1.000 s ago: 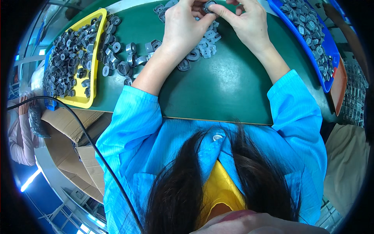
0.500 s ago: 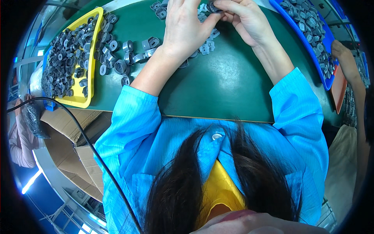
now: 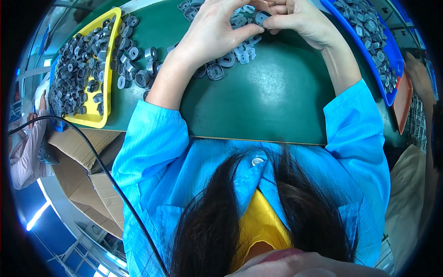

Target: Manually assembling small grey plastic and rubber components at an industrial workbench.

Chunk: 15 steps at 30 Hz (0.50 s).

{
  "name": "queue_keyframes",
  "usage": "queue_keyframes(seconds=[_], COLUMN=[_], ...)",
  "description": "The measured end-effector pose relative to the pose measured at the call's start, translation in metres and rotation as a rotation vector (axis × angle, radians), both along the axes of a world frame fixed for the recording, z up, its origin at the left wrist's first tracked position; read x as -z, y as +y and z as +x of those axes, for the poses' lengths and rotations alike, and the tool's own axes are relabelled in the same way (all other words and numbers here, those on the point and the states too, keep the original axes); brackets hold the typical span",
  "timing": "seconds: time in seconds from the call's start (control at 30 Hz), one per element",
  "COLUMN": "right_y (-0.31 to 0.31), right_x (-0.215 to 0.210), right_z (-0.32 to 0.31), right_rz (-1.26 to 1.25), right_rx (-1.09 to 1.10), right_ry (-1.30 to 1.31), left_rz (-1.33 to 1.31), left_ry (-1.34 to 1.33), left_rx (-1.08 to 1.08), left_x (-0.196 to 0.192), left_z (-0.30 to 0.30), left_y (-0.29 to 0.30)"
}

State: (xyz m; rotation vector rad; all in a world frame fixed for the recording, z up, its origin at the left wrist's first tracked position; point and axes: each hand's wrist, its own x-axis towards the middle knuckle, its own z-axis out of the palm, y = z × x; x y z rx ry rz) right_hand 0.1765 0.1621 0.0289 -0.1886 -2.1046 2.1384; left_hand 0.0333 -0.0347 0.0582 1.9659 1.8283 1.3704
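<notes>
Between my two hands, near the top edge, is a dark grey ring-shaped plastic part (image 3: 262, 17) with a lighter inner face. My right hand (image 3: 300, 23) is closed on it, thumb against its side. My left hand (image 3: 210, 34) also grips it, with the thumb tip at its lower edge; the other left fingers run partly out of view. Under and beside my left hand lie light grey flat plastic pieces (image 3: 244, 54) and dark grey oval parts (image 3: 215, 71) on the green table (image 3: 263, 101).
At the left, a yellow tray (image 3: 109, 87) holds many dark grey ring parts; more ring parts (image 3: 134, 53) lie beside it. A blue tray (image 3: 364, 55) of grey parts stands at the right, next to a red tray (image 3: 403, 104). Cardboard (image 3: 80, 180), a black cable (image 3: 99, 161) and other people's arms (image 3: 420, 78) appear around.
Both hands have come slightly nearer with the ring-shaped part, whose inner face shows now. My left forearm has shifted left, uncovering oval parts. The neighbours' arms at both sides have moved.
</notes>
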Motion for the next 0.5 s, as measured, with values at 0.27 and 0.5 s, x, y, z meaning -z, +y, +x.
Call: queue_keyframes(seconds=[0.27,0.5], right_y=[-0.031,-0.035], right_x=[-0.018,-0.009], right_z=[-0.013,-0.008], right_rz=[-0.197,-0.642], right_rx=[0.164,0.084], right_ry=[-0.059,0.061], left_rz=[0.142,0.298], left_ry=[0.192,0.022], left_rx=[-0.084,-0.232], left_x=[0.006,0.022], left_z=[-0.003,0.027], left_y=[0.000,0.011])
